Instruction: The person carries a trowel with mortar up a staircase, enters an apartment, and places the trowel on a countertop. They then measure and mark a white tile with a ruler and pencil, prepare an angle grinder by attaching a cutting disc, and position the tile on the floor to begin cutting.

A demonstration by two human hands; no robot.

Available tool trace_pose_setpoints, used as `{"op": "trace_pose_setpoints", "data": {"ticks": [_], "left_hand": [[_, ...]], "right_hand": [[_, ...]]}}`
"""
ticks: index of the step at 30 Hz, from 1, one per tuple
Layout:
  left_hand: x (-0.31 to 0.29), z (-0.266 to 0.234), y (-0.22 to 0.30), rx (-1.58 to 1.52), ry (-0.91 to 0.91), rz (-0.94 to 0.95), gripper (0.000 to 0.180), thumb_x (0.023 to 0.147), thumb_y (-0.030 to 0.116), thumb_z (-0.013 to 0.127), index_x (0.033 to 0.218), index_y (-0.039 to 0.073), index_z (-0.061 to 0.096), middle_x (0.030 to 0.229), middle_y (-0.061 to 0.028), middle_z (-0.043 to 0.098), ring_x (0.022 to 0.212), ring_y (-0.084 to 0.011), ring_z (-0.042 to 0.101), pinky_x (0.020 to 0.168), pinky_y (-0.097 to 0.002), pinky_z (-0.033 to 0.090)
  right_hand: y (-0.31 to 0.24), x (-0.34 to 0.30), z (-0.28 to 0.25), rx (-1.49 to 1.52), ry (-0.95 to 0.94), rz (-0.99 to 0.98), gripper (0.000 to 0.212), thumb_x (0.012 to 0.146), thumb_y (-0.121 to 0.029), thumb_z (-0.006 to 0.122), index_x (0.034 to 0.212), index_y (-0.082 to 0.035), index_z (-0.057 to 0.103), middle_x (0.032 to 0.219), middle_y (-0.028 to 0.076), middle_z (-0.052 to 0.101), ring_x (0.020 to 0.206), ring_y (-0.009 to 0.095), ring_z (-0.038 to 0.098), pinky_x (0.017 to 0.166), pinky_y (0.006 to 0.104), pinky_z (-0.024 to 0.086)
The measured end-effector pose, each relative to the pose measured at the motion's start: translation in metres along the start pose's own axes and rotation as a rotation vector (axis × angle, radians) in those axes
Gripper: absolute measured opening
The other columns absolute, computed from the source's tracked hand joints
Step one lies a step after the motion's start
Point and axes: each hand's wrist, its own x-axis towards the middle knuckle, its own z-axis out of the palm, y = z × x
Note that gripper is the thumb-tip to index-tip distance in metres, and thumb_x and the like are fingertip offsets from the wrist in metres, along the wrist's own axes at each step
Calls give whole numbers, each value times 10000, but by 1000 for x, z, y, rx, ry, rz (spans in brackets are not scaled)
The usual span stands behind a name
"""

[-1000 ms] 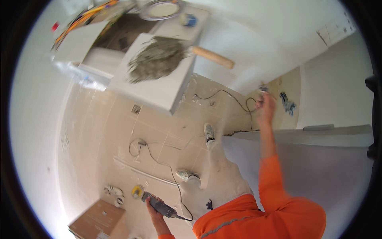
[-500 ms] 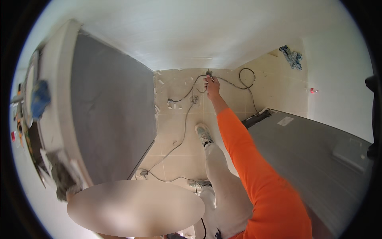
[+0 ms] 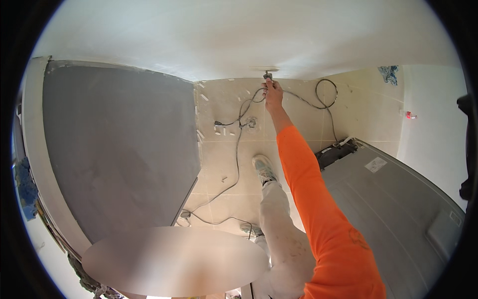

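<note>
Even, bright, diffuse light with no hard shadows; white wall near washed out at top; strong fisheye bending toward the black circular rim; large blurred oval patch at lower left; centre floor tiles reasonably sharp.

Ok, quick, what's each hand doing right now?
Right hand: closed on the grey plug of the cable, up at the wall.
Left hand: not in view.

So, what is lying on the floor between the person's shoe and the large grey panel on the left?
In the head view, a thin grey cable crosses the tiled floor between the shoe and the grey panel; a small pale scrap lies beside it.
</note>
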Motion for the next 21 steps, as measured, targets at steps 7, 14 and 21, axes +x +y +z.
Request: {"op": "trace_pose_setpoints", "data": {"ticks": [7, 14, 21], "left_hand": [[5, 4, 19, 60, -14, -29, 244, 962, 348, 707, 1000, 118, 634, 835, -79, 647, 754, -253, 664, 734, -427, 585], [6, 9, 35, 92, -25, -17, 229, 970, 343, 704, 988, 123, 640, 844, -75, 649, 764, -249, 662, 740, -419, 583], [-8, 6, 46, 103, -38, 34, 216, 978, 337, 701, 976, 128, 646, 853, -70, 651, 773, -244, 660, 747, -410, 580]], "right_hand": [[1, -2, 17, 93, -54, -22, 261, 1040, -301, 704, 1070, -56, 620, 886, 44, 706, 582, 72, 493, 517, 245, 414], [-3, 13, 42, 111, -21, -80, 245, 1050, -298, 690, 1043, -65, 615, 815, 32, 679, 584, 78, 515, 496, 258, 430], [1, 5, 32, 30, 16, -24, 247, 1060, -332, 669, 1090, -93, 612, 824, 17, 647, 678, 113, 590, 555, 277, 483]]}}
